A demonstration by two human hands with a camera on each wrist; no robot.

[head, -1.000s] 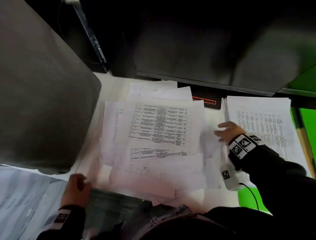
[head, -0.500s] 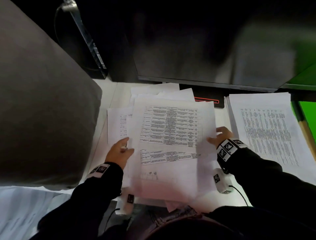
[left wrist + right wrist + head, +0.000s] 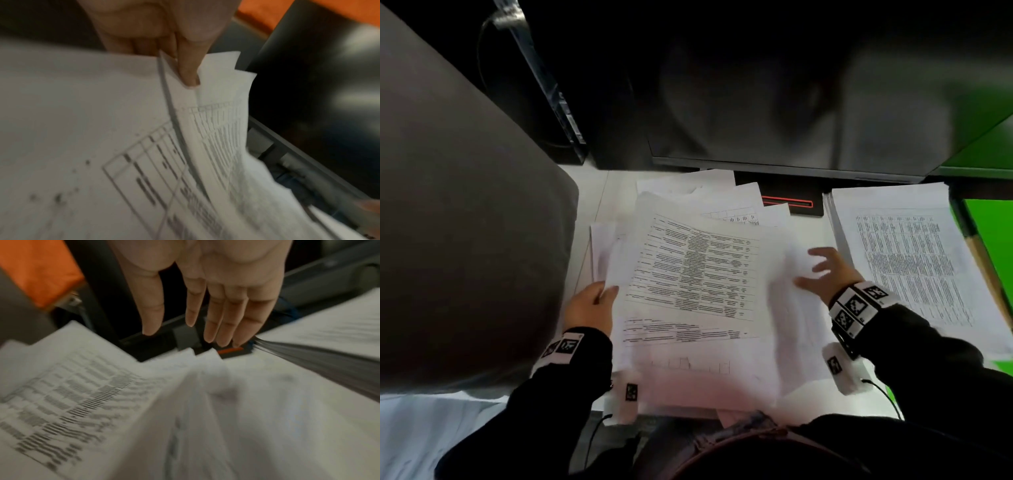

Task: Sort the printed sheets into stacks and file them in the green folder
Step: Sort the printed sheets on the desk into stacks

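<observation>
A person's left hand [image 3: 589, 305] pinches the left edge of a loose bundle of printed sheets [image 3: 688, 291] spread over a white counter [image 3: 599, 192]. The left wrist view alone shows that grip closely: the thumb [image 3: 188, 65] pressed on top of thin, curling paper with table lines printed on it. The right hand [image 3: 825, 270] hovers at the bundle's right edge, its grip open; the right wrist view shows straight fingers [image 3: 224, 318] held above the pages without touching them. A separate squared stack [image 3: 914, 260] of densely printed pages lies to the right, its edge resting over the green folder [image 3: 993, 240], which the frame cuts off. Both wrist views are blurred, and the text is unreadable. A dark monitor [image 3: 774, 102] fills the background.
</observation>
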